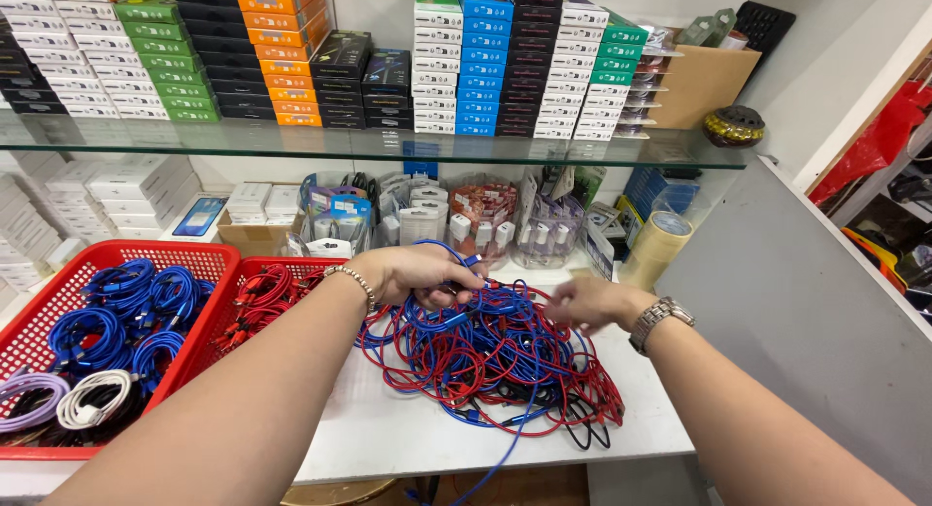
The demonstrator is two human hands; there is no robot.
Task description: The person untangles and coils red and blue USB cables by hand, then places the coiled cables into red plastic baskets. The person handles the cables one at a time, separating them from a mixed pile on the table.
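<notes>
Blue cable (pixel 449 256) is clenched in the left hand (pixel 419 273) above the tangled cable pile (pixel 490 355) on the white worktop (pixel 388 433). Right hand (pixel 590 303) rests on the pile; its blurred grip cannot be told.

A white counter (pixel 408 433) lies under the hands, and a grey wall panel (pixel 777 302) stands just to the right of them. Above and behind the hands, a glass shelf (pixel 369 145) carries tall stacks of small boxes (pixel 291 59) in white, green, orange, black and blue, with a brown cardboard box (pixel 701 84) at its right end. The light is bright and even, and the back wall (pixel 374 11) is white.
</notes>
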